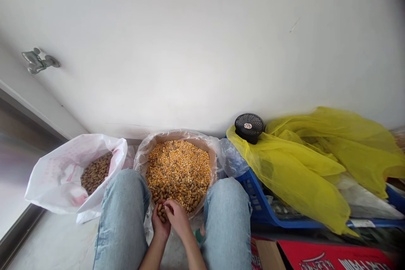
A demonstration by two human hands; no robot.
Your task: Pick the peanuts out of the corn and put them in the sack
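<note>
My left hand is cupped, palm up, around several tan, oval peanuts that look unshelled. Right beside it, my right hand has thumb and fingers brought together over the left palm; what they pinch, if anything, is too small to make out. Both hands are at the near rim of an open sack lined with clear plastic. Yellow and orange corn kernels fill this sack, with more peanuts scattered among them, thickest on the near side.
To the left stands an open white bag with brown peanuts inside. A blue crate on the right carries yellow netting and a small black fan. Below it lies a red box. A tap juts from the wall.
</note>
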